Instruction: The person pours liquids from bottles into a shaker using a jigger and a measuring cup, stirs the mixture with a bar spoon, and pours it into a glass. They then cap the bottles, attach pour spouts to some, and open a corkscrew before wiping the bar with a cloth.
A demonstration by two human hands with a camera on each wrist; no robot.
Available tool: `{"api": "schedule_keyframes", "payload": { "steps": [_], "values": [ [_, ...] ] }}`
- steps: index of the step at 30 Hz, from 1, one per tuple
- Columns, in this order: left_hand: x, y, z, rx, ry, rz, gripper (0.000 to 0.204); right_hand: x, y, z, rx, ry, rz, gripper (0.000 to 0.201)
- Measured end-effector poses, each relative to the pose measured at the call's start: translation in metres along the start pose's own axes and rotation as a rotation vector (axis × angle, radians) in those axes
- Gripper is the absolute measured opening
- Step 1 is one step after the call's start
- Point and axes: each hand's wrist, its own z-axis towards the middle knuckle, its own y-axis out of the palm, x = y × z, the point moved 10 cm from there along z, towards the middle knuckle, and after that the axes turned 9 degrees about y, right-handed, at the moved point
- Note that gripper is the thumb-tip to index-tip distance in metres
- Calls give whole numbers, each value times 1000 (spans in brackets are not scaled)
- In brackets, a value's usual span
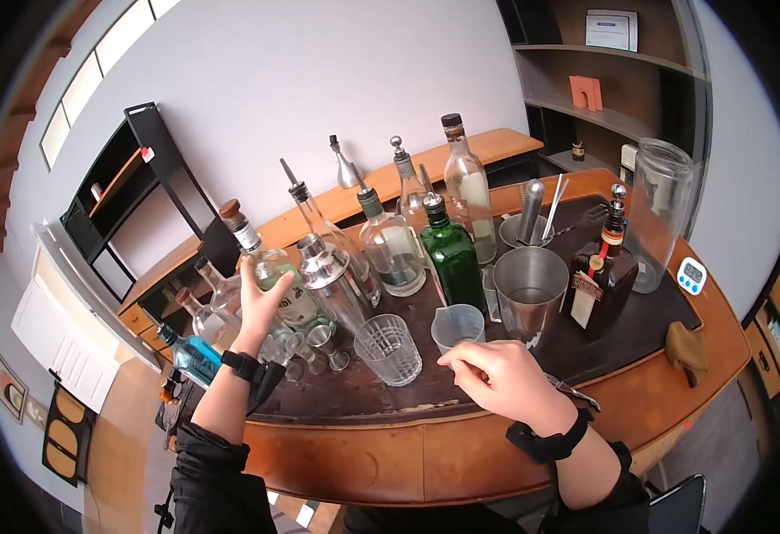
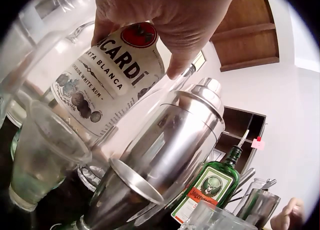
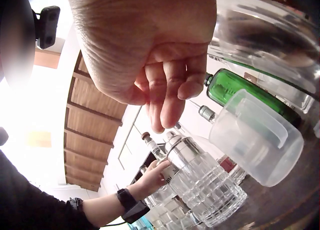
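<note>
My left hand [image 1: 261,294] grips a clear white-rum bottle [image 1: 285,287] with a cork stopper at the left of the bar. In the left wrist view the fingers [image 2: 172,24] curl over the top of its white label [image 2: 107,74]. A steel cocktail shaker [image 1: 332,278] stands right beside it. My right hand [image 1: 495,372] rests low over the dark bar mat [image 1: 639,316], fingers loosely curled and holding nothing, just in front of a small plastic measuring cup [image 1: 459,326]. In the right wrist view the cup [image 3: 260,140] sits just beyond the curled fingers [image 3: 167,89].
A cut-glass tumbler [image 1: 390,349], a green bottle [image 1: 450,254], a steel tin [image 1: 529,289], a dark square bottle [image 1: 602,278] and several pourer bottles crowd the mat. Small jiggers [image 1: 323,343] stand near the left hand. A tall jar [image 1: 662,214], timer [image 1: 691,276] and cloth [image 1: 686,349] sit right.
</note>
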Motion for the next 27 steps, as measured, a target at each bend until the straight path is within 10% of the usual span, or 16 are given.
{"api": "schedule_keyframes", "payload": {
  "steps": [12, 21, 23, 27],
  "values": [
    [-28, -1, 1, -245, -227, -43, 87, -7, 3, 2, -41, 12, -77, 9],
    [131, -26, -84, -468, 22, 141, 60, 3, 8, 1, -36, 49, 13, 10],
    [139, -26, -126, -552, -342, -194, 47, 9, 8, 0, -69, 111, 1, 11],
    [136, -50, -180, -660, -351, -220, 40, 34, 3, 2, -7, 366, 228, 15]
  ]
}}
